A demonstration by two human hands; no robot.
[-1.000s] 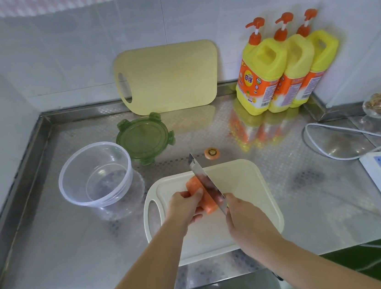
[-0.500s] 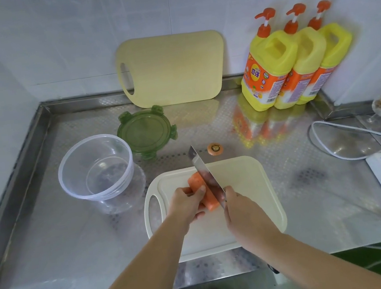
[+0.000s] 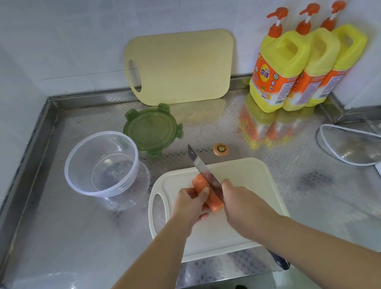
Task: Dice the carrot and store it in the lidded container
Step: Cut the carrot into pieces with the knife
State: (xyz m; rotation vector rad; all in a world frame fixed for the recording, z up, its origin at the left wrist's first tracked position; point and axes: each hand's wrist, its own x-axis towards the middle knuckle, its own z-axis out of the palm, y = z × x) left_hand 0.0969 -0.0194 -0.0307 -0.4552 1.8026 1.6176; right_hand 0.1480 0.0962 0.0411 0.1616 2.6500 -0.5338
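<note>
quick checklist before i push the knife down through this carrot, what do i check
1. Carrot steadied: ok, the left hand grips it on the white cutting board.
2. Left thumb away from the blade: cannot tell, it lies right beside it.
3. Knife held firmly: ok, the right hand wraps the handle and the blade lies along the carrot.
4. Board flat on the steel counter: ok.
5. Clear container ready for the pieces: ok, open, with the green lid lying beside it.
</note>
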